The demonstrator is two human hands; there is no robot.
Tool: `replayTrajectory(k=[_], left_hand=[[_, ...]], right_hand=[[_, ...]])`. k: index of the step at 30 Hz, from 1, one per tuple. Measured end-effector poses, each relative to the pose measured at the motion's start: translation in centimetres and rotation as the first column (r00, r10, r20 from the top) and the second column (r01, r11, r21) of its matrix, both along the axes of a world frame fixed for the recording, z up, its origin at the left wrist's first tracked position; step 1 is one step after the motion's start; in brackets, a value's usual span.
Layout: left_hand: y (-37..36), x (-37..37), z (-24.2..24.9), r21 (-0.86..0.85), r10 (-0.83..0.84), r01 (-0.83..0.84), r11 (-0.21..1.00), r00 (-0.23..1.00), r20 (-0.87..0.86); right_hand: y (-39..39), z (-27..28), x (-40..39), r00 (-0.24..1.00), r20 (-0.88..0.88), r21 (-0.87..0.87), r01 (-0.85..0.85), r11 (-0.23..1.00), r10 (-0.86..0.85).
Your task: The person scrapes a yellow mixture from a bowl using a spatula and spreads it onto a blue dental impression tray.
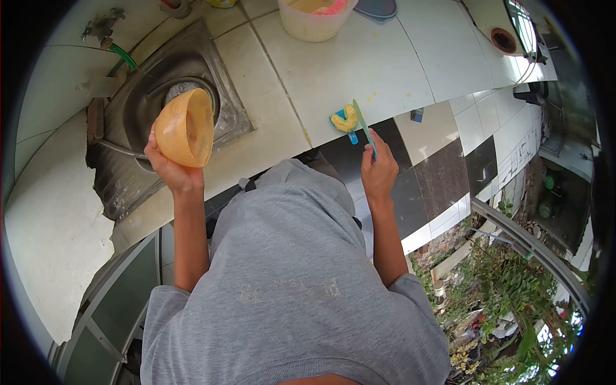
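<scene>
My left hand (176,172) is closed around an orange-yellow bowl (183,131), holding it tilted over the near side of the sink with its opening turned to the right. A thin green spatula (360,114) points away from me in my right hand (380,168), its fingers wrapped round the handle. Just left of the blade, a blue dental impression tray (353,138) lies at the counter's front edge. Thick yellow paste (345,120) fills it in a horseshoe shape, and the spatula overlaps its right side in this view.
A steel sink (226,80) is set into the counter at left, below a tap (102,29) with a green hose (123,56). At the back stand a whitish tub (314,27) and a blue-grey lid (375,9). Yellow specks dot the white tiles (398,70).
</scene>
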State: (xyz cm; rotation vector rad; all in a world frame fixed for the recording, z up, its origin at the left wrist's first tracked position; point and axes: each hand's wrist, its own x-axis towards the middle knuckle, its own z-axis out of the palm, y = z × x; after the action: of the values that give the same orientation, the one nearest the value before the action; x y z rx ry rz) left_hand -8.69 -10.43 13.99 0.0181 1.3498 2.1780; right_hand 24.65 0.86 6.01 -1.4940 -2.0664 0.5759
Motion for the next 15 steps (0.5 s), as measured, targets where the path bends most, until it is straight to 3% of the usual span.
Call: replayTrajectory(k=[15], left_hand=[[-0.18, 0.23, -0.86, 0.001, 0.010, -0.010, 1.000, 0.999, 0.043]], right_hand=[[-0.20, -0.19, -0.20, 1.000, 0.011, -0.038, 0.000, 0.999, 0.000]])
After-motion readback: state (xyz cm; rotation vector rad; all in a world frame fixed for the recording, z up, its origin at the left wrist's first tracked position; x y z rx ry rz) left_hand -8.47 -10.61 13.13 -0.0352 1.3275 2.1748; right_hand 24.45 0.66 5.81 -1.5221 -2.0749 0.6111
